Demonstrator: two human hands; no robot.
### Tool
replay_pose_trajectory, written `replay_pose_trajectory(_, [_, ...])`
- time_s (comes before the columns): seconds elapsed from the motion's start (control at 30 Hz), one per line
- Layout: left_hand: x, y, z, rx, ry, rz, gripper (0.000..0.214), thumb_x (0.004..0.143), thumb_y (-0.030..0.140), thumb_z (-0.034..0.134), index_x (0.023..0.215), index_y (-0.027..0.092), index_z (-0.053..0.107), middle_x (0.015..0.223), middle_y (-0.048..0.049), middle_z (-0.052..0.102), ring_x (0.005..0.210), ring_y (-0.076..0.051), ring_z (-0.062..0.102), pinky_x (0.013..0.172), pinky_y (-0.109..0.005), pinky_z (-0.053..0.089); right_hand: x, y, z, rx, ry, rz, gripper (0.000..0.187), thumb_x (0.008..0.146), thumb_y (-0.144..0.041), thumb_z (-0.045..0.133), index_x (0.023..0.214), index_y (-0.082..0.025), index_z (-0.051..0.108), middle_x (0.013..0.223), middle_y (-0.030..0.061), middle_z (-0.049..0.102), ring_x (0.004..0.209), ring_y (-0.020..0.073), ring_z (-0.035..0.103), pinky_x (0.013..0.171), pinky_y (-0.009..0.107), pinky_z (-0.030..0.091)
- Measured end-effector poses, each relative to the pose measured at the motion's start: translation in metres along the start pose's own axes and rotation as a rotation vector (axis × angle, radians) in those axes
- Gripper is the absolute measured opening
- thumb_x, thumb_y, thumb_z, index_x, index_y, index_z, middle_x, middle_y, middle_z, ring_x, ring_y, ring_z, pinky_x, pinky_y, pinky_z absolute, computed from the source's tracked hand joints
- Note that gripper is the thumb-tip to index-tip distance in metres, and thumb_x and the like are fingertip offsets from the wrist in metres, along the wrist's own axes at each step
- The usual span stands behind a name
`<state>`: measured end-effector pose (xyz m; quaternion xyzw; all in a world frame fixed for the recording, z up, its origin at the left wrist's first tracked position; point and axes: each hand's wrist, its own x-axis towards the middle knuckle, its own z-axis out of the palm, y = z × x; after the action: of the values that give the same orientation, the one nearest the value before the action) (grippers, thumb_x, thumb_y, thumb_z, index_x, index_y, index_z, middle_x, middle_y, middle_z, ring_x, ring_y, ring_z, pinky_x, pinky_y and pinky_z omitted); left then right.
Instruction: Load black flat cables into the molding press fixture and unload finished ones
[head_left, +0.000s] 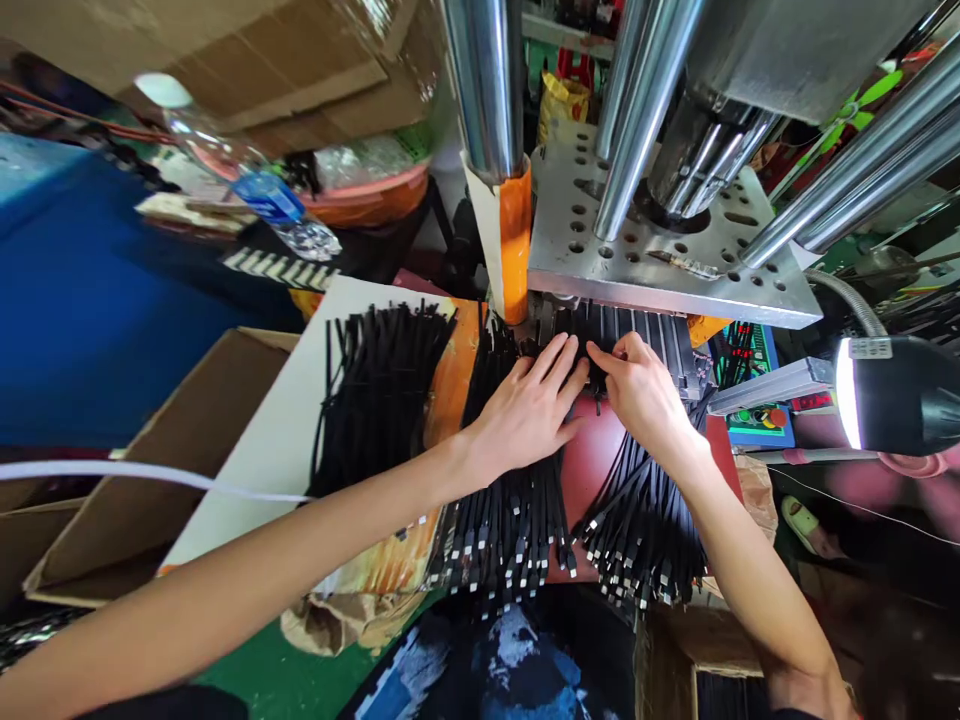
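Note:
My left hand lies with its fingers stretched out over a bundle of black cables, fingertips at the front of a dark slotted fixture under the press. Close beside it, my right hand is closed, thumb and index finger pinched at the fixture's edge. What sits between those fingertips is hidden. Below my right hand, a second bundle of black cables fans out on a red surface, metal plug ends facing me. Further left lies another pile of black cables.
Above the fixture hangs a steel press plate with thick chrome columns. A lit lamp stands at right, beside a green control panel. Cardboard boxes stand at left, with a plastic bottle behind.

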<state>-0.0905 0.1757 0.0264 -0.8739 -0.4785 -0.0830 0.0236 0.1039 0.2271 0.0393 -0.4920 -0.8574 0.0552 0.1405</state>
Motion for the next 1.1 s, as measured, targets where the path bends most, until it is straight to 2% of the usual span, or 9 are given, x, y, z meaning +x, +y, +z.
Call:
replay_pose_trajectory(0.23, [0.052, -0.032, -0.008, -0.046, -0.009, -0.058, 0.063, 0.112, 0.038, 0.040, 0.161, -0.002, 0.044, 0.166, -0.0295, 0.048, 0.154, -0.042, 0.047, 0.126, -0.063, 0.038, 0.048, 0.001, 0.005, -0.179, -0.046, 0.081, 0.056, 0.104, -0.010, 0.040, 0.154, -0.017, 0.063, 0.133, 0.0228, 0.068, 0.116, 0.0334, 0.069, 0.096, 0.043, 0.057])
replay_pose_trajectory(0.33, [0.074, -0.049, -0.001, -0.038, 0.024, -0.076, 0.057, 0.111, 0.035, 0.039, 0.153, -0.002, 0.053, 0.151, -0.0305, 0.062, 0.137, -0.041, 0.063, 0.121, -0.061, 0.042, 0.068, 0.006, 0.008, -0.191, -0.041, 0.109, 0.053, 0.104, -0.011, 0.038, 0.148, -0.016, 0.067, 0.131, 0.0224, 0.072, 0.116, 0.0348, 0.070, 0.097, 0.045, 0.057])
replay_pose_trajectory(0.47, [0.103, -0.070, 0.008, -0.109, 0.108, -0.080, 0.047, 0.109, 0.031, 0.042, 0.139, 0.003, 0.064, 0.141, -0.0283, 0.069, 0.130, -0.038, 0.066, 0.118, -0.056, 0.046, 0.099, 0.014, 0.012, -0.208, -0.036, 0.132, 0.053, 0.105, -0.010, 0.034, 0.147, -0.009, 0.066, 0.136, 0.0253, 0.072, 0.124, 0.0370, 0.067, 0.109, 0.054, 0.050])
replay_pose_trajectory(0.57, [0.102, -0.070, 0.006, -0.147, 0.139, -0.132, 0.041, 0.109, 0.026, 0.041, 0.132, 0.005, 0.067, 0.134, -0.0252, 0.072, 0.127, -0.036, 0.068, 0.115, -0.053, 0.048, 0.100, 0.015, 0.006, -0.198, -0.042, 0.109, 0.054, 0.103, -0.007, 0.034, 0.147, -0.006, 0.064, 0.140, 0.0271, 0.070, 0.128, 0.0378, 0.064, 0.113, 0.056, 0.046])
replay_pose_trajectory(0.63, [0.077, -0.056, 0.001, -0.144, 0.179, -0.206, 0.038, 0.109, 0.023, 0.039, 0.128, 0.007, 0.068, 0.129, -0.0228, 0.074, 0.125, -0.034, 0.068, 0.111, -0.049, 0.050, 0.068, 0.012, -0.001, -0.160, -0.003, 0.084, 0.053, 0.102, -0.007, 0.035, 0.146, -0.009, 0.063, 0.139, 0.0251, 0.069, 0.124, 0.0356, 0.065, 0.107, 0.049, 0.051])
replay_pose_trajectory(0.7, [0.033, -0.031, -0.001, -0.140, 0.228, -0.336, 0.036, 0.110, 0.026, 0.038, 0.123, 0.011, 0.068, 0.123, -0.0190, 0.075, 0.119, -0.031, 0.070, 0.102, -0.043, 0.054, 0.010, 0.007, -0.007, -0.116, 0.108, 0.122, 0.047, 0.105, -0.014, 0.038, 0.145, -0.012, 0.062, 0.133, 0.0220, 0.069, 0.113, 0.0317, 0.068, 0.095, 0.042, 0.055])
replay_pose_trajectory(0.8, [-0.039, 0.012, 0.007, -0.135, 0.018, -0.515, 0.042, 0.109, 0.049, 0.046, 0.096, 0.017, 0.071, 0.092, -0.0128, 0.075, 0.083, -0.028, 0.073, 0.073, -0.037, 0.054, -0.096, 0.000, -0.003, -0.109, 0.204, 0.339, 0.034, 0.110, -0.042, 0.048, 0.120, -0.015, 0.067, 0.105, 0.0155, 0.070, 0.085, 0.0279, 0.067, 0.070, 0.037, 0.052])
replay_pose_trajectory(0.9, [-0.078, 0.037, 0.022, -0.302, -0.124, -0.585, 0.033, 0.102, 0.040, 0.059, 0.076, 0.020, 0.065, 0.083, -0.0112, 0.072, 0.078, -0.027, 0.070, 0.069, -0.036, 0.049, -0.170, -0.003, 0.013, -0.181, 0.129, 0.455, 0.041, 0.109, -0.054, 0.047, 0.093, -0.020, 0.064, 0.086, 0.0106, 0.063, 0.067, 0.0229, 0.056, 0.056, 0.034, 0.040])
replay_pose_trajectory(1.1, [-0.077, 0.025, 0.025, -0.624, -0.085, -0.609, 0.031, 0.098, 0.033, 0.059, 0.069, 0.024, 0.061, 0.069, -0.0020, 0.067, 0.064, -0.021, 0.063, 0.064, -0.033, 0.044, -0.194, 0.008, 0.025, 0.099, 0.125, 0.554, 0.044, 0.109, -0.053, 0.048, 0.080, -0.023, 0.063, 0.081, 0.0051, 0.062, 0.071, 0.0226, 0.060, 0.065, 0.035, 0.043])
